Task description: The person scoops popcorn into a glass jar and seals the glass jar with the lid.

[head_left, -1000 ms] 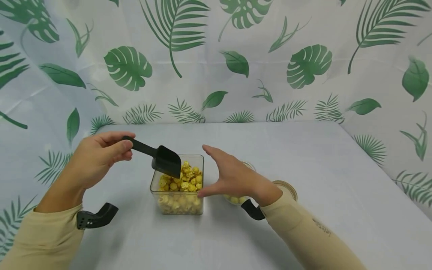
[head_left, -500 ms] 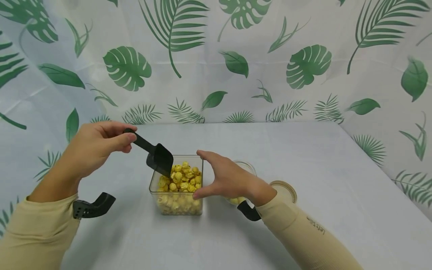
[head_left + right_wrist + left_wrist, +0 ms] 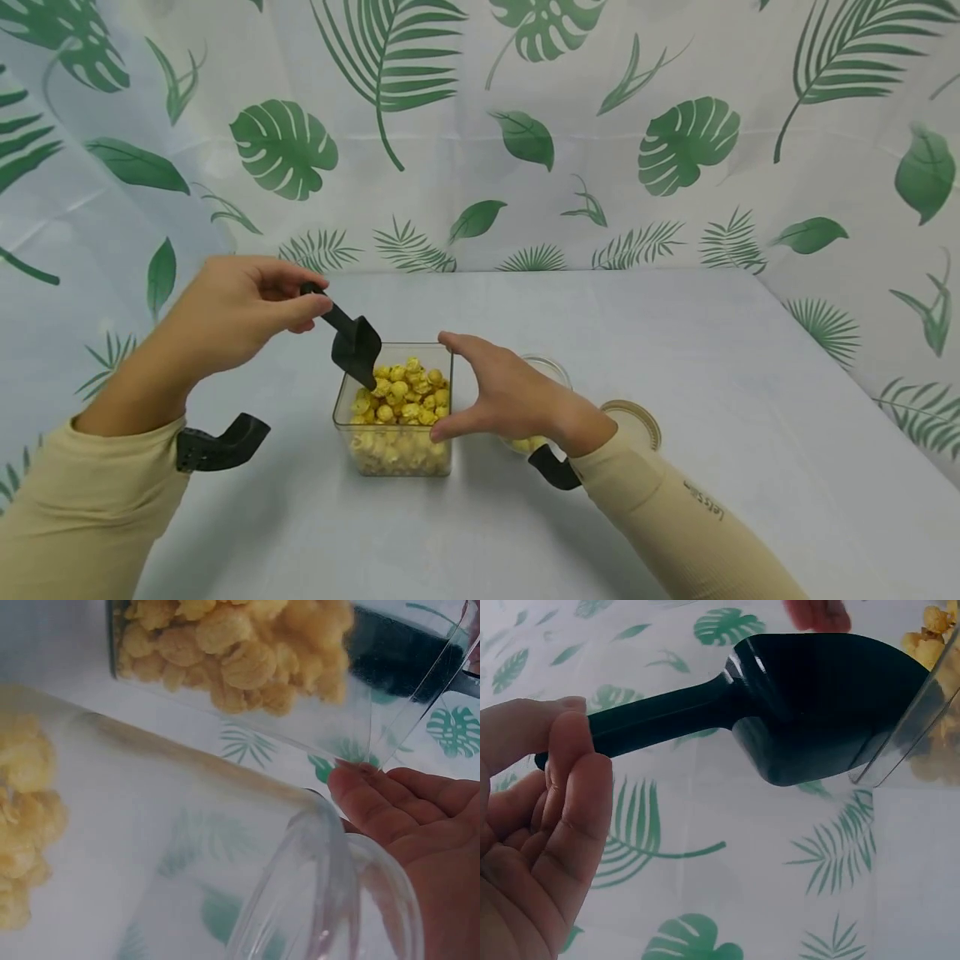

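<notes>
My left hand (image 3: 232, 321) pinches the end of a black scoop's handle between thumb and fingers. The scoop (image 3: 354, 346) tilts down, its tip among the yellow popcorn (image 3: 408, 396) inside a clear square container (image 3: 401, 452). In the left wrist view the scoop's blade (image 3: 810, 705) passes over the container's rim. My right hand (image 3: 513, 396) holds the container's right side, thumb at the near corner and fingers at the far corner. The right wrist view shows fingertips (image 3: 356, 784) touching a container corner. Behind my right hand, a clear jar (image 3: 551, 369) is partly hidden.
Some popcorn (image 3: 525, 445) shows low in the jar, and its clear mouth (image 3: 390, 885) appears close up in the right wrist view. A round gold-rimmed lid (image 3: 633, 417) lies right of the jar, partly behind my right forearm. Leaf-printed cloth (image 3: 562, 150) hangs behind the white table.
My left hand has risen and moved right, tipping the scoop more steeply into the popcorn. My right hand has moved left onto the container's side. The container stays in place.
</notes>
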The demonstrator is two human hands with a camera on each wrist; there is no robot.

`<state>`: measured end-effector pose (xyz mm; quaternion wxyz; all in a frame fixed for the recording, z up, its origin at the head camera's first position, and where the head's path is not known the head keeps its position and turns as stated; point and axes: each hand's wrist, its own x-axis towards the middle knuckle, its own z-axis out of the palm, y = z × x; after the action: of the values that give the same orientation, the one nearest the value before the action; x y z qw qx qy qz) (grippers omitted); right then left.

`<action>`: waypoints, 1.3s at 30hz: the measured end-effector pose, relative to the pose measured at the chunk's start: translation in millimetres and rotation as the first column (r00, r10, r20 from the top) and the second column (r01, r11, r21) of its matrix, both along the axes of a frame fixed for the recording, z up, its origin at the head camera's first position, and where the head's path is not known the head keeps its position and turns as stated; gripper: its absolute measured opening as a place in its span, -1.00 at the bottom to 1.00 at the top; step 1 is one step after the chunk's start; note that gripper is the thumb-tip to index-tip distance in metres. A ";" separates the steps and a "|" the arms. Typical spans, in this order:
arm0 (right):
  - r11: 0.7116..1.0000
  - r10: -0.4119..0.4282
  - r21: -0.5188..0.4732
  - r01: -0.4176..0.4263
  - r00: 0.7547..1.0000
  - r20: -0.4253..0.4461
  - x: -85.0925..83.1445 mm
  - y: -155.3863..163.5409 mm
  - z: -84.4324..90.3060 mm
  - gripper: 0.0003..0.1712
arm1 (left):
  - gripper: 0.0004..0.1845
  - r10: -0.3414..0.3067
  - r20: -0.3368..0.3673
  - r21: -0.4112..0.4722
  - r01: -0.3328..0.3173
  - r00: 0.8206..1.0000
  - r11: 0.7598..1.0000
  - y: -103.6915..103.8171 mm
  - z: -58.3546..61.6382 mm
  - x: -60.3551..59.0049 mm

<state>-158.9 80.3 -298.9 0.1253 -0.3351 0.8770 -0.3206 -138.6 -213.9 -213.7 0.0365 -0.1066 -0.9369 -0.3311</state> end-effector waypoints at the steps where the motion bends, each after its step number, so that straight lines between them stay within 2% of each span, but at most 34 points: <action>1: 1.000 0.000 0.000 0.000 1.000 0.002 -0.1 -0.1 -0.1 0.27 | -0.64 -0.015 0.007 0.003 0.015 1.000 1.000 2.8 -0.5 -1.0; 9: 1.000 0.001 -0.006 -0.001 1.000 0.000 -0.3 -0.4 -0.7 0.27 | -0.67 -0.071 0.079 0.006 0.071 0.994 0.997 16.3 -17.5 -10.4; 13: 1.000 0.001 -0.006 -0.001 1.000 -0.003 -0.1 -1.0 -0.4 0.27 | -0.64 -0.090 0.143 0.019 0.088 0.986 0.996 17.8 -28.5 -13.6; 16: 1.000 0.003 -0.009 -0.003 1.000 -0.001 0.2 -1.5 -0.1 0.26 | -0.63 -0.093 0.187 0.030 0.089 0.978 0.996 17.3 -35.0 -15.7; 25: 1.000 0.002 -0.012 -0.002 1.000 -0.011 -0.1 -0.7 -1.2 0.28 | -0.61 -0.143 0.242 0.104 0.121 0.960 0.987 6.9 -45.6 -19.6; 34: 1.000 0.006 -0.028 -0.007 1.000 -0.006 -0.9 1.4 -3.3 0.27 | -0.60 -0.172 0.285 0.200 0.117 0.943 0.973 -0.1 -59.2 -15.5; 39: 1.000 0.002 -0.030 -0.002 1.000 -0.005 -0.8 1.2 -3.8 0.27 | -0.59 -0.172 0.342 0.260 0.083 0.924 0.962 2.4 -66.4 -16.2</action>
<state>-159.7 81.5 -302.7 0.1183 -0.3388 0.8720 -0.3328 -154.9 -211.5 -280.1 -0.1456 -0.0996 -0.8714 -0.4577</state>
